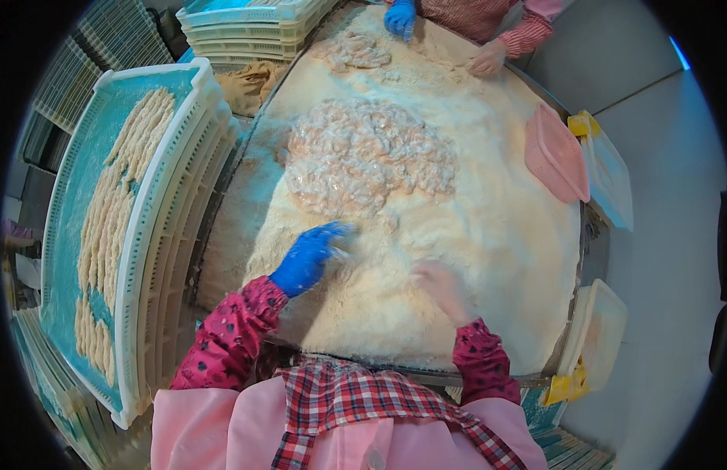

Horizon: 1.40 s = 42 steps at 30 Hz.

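Observation:
A wide bed of pale breadcrumbs (504,290) covers the worktable. Raw, wet, pinkish meat pieces (363,153) lie heaped in its middle. My left hand (305,257), in a blue glove, is over the crumbs just below the heap. Its fingers are smeared by motion, and a small whitish piece shows beside them, but whether it is held I cannot make out. My right hand (440,287), without a blue glove, is low over the crumbs farther right. It too is blurred, and nothing can be made out in its fingers.
At the left, stacked white trays (148,235) hold rows of crumb-coated strips (117,211) on a blue-green liner. More trays (246,31) stand behind. A pink basket (555,153) tilts at the right edge. Across the table, a co-worker's gloved hand (399,19) and other hand (487,59) touch the crumbs.

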Available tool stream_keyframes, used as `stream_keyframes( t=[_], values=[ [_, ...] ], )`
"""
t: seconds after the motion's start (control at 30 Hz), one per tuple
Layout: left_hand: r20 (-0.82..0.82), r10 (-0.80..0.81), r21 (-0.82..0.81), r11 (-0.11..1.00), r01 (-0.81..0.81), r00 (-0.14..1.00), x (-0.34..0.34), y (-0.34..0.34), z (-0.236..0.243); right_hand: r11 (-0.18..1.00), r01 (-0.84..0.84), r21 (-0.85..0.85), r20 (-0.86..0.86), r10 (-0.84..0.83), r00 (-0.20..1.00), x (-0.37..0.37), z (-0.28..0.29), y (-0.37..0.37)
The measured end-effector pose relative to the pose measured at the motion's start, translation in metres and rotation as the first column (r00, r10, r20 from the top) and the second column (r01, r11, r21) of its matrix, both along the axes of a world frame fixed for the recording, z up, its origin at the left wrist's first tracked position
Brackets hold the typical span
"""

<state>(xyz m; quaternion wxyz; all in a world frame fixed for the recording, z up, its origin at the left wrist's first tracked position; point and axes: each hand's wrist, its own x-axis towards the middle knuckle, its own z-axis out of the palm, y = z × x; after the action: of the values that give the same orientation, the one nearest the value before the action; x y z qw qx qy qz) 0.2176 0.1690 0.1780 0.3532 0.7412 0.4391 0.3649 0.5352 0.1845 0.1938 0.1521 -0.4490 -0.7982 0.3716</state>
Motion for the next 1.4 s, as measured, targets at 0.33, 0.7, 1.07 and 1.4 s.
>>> stream_keyframes(
  t=[0.33,0.7,1.07,1.4],
  values=[
    [0.077,0.361,-0.186,0.921,-0.343,0.929,0.057,-0.024,-0.008,0.95,0.301,0.087,0.001,-0.303,0.953,-0.015,-0.022,0.026],
    [0.05,0.273,-0.376,0.896,-0.235,0.961,0.037,-0.025,0.005,0.925,0.108,0.365,0.085,-0.148,0.985,-0.03,-0.007,-0.009],
    [0.272,0.357,-0.333,0.906,-0.261,0.894,0.081,-0.03,-0.037,0.948,0.312,0.057,-0.104,-0.305,0.947,-0.03,0.006,-0.018],
    [0.766,0.561,-0.344,0.771,0.536,-0.314,0.061,-0.03,-0.037,0.742,0.418,-0.524,-0.409,-0.649,0.642,-0.058,-0.008,-0.023]
  ],
)
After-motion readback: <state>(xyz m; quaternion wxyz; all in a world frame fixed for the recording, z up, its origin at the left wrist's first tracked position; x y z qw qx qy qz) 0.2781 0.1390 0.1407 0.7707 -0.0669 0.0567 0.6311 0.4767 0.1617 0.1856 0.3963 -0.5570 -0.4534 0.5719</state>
